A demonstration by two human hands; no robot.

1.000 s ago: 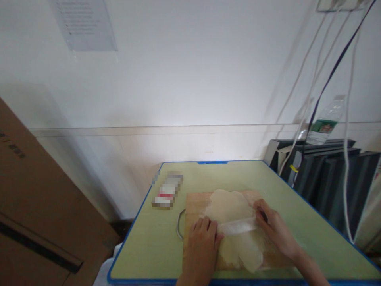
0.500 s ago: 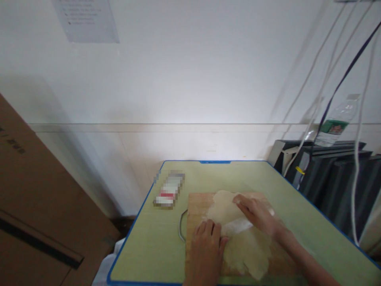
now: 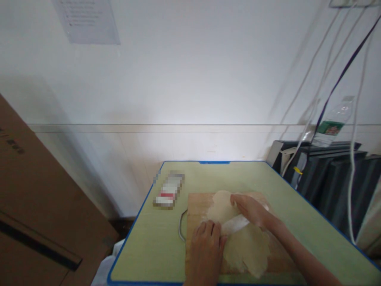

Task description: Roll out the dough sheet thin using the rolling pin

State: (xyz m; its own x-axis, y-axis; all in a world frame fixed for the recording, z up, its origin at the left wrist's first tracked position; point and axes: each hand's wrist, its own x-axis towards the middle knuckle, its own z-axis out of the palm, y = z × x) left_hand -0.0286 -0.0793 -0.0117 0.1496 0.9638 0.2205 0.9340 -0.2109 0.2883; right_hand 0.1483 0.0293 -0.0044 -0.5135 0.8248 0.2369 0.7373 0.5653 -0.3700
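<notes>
Here, a blue-edged green table (image 3: 149,246) against a white wall (image 3: 190,79).

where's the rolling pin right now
In the head view the clear rolling pin lies across the flattened dough on the wooden board, with the left hand on its left end and the right hand over its right end.

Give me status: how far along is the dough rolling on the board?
Done: dough sheet already spread thin across the wooden board. In hand: left hand holds one end of the translucent roller; right hand lies over the far dough. Left: edges look uneven.
</notes>
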